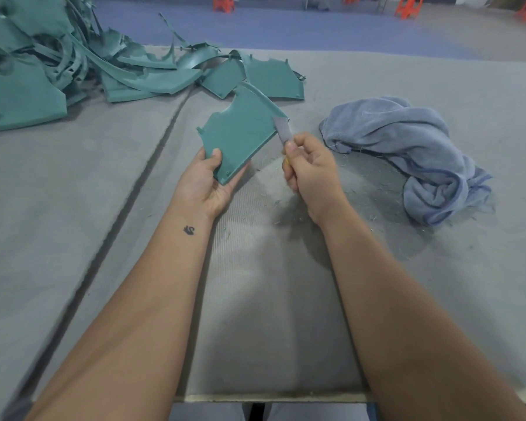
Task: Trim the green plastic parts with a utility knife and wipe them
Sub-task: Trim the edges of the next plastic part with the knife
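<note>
A grey table [286, 299] bears a heap [43, 65] of green parts far left and a blue cloth [407, 153] at right. Above the middle, the left hand [207, 183] grips one flat, notched part [240, 132] by its near corner. The right hand [310, 174] is curled round the knife [281, 130], blade at the part's right edge. Trimming seems underway; next the blade likely runs along that edge, then wiping.

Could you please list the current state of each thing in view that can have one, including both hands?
Green plastic part: held up off the table, knife blade at its right edge.
Utility knife: blade extended, touching the part.
Left hand: grips the part's lower corner.
Right hand: grips the knife.
Blue towel: crumpled on the table, untouched.
Pile of green parts: heaped at far left.
</note>
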Motion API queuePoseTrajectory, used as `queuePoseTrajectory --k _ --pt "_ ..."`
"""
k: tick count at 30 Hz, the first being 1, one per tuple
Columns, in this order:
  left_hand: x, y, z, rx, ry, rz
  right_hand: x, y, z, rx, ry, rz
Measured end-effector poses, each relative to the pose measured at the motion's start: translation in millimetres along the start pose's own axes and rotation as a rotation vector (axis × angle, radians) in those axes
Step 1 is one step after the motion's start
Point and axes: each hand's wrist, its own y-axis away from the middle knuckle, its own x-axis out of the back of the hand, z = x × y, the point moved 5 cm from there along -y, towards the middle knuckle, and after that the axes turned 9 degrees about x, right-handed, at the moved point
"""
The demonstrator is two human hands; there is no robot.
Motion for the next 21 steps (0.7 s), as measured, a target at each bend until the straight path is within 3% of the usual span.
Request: queuePoseTrajectory --k 4,8,13,21 --pt "0.0 -0.7 0.5 -0.015 -0.022 0.005 -5.0 0.7 1.4 -0.013 0.115 -0.049" --pt "-0.2 -2.5 0.7 -0.021 0.004 -0.018 -21.0 3.8 -3.4 0.075 0.422 -0.318" --pt "0.4 -4.3 0.9 -0.029 -0.02 -0.031 -11.3 4.4 -8.8 0.022 0.208 -0.112" --pt "-0.3 -2.4 -0.4 -0.029 0.007 -0.044 -25.6 6.3 -5.2 0.102 0.484 -0.378"
